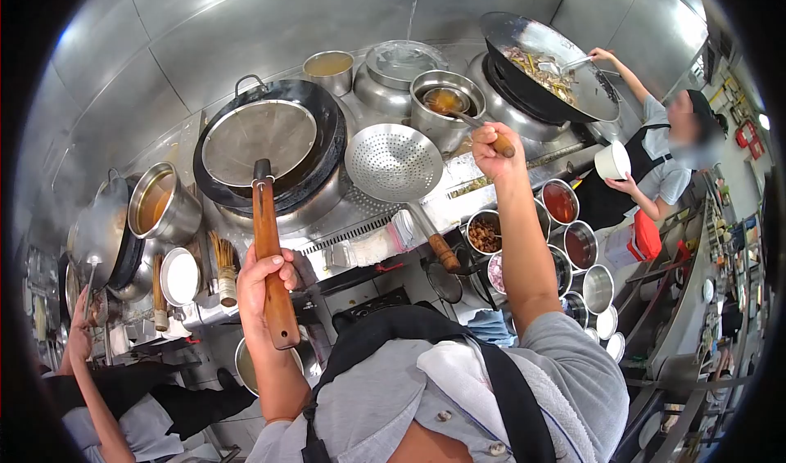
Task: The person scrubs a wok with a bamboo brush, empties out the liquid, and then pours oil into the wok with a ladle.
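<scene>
My left hand (266,287) is closed round the wooden handle of a round mesh strainer (260,140), whose disc lies over a black wok (214,189). My right hand (495,150) grips the wooden-ended handle of a ladle (470,120). The ladle's bowl is in a steel pot (422,119) with orange-brown liquid. Between my hands a perforated skimmer (393,163) rests on the stove, its wooden handle pointing toward me.
At the right, a co-worker (655,148) holds a white container (612,162) beside a large wok of food (602,94). Seasoning pots (560,202) stand right of my forearm. Another person's arm (80,340) reaches in at the left, near a steel pot (176,209).
</scene>
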A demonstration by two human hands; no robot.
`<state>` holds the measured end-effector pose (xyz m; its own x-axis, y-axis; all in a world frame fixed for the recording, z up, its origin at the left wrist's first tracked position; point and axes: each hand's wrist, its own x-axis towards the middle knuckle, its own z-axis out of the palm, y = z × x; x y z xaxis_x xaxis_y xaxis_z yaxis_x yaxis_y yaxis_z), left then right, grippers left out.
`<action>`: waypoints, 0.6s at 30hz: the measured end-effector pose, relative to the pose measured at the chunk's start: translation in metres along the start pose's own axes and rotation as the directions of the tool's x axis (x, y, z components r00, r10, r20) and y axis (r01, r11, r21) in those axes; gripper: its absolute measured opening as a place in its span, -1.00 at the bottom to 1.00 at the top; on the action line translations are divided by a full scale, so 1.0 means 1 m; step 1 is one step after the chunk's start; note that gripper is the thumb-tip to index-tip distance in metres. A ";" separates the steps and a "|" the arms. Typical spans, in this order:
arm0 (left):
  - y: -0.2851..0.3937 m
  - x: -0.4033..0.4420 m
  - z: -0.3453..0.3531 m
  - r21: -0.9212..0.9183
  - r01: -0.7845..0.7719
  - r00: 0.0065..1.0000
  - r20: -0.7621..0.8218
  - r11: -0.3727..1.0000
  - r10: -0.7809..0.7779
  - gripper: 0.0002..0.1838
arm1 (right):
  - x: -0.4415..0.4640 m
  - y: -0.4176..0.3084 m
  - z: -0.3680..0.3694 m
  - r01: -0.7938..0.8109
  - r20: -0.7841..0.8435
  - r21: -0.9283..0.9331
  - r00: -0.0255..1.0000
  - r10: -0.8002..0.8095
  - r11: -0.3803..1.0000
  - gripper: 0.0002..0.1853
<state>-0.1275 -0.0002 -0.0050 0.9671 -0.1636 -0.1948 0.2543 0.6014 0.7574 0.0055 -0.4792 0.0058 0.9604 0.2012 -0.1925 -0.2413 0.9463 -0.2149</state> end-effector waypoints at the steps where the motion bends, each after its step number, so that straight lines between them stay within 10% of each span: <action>1: 0.000 -0.001 0.000 0.001 -0.003 1.000 -0.004 1.000 0.003 -0.55 | -0.005 0.001 0.006 -0.005 -0.020 -0.019 1.000 0.005 1.000 -0.78; 11: -0.002 0.009 -0.001 0.064 0.016 0.996 -0.087 0.998 -0.010 -0.53 | -0.040 0.040 0.084 0.015 -0.080 -0.316 0.996 -0.042 0.949 -0.83; 18: -0.001 0.024 0.006 0.097 -0.006 0.998 -0.064 0.995 0.012 -0.53 | -0.038 0.103 0.128 -0.185 0.288 -0.218 0.926 0.245 0.958 -0.85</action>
<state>-0.1044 -0.0093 -0.0064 0.9686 -0.1055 -0.2252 0.2467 0.5236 0.8155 -0.0378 -0.3568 0.1137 0.8702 0.4907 0.0455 -0.4395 0.8145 -0.3787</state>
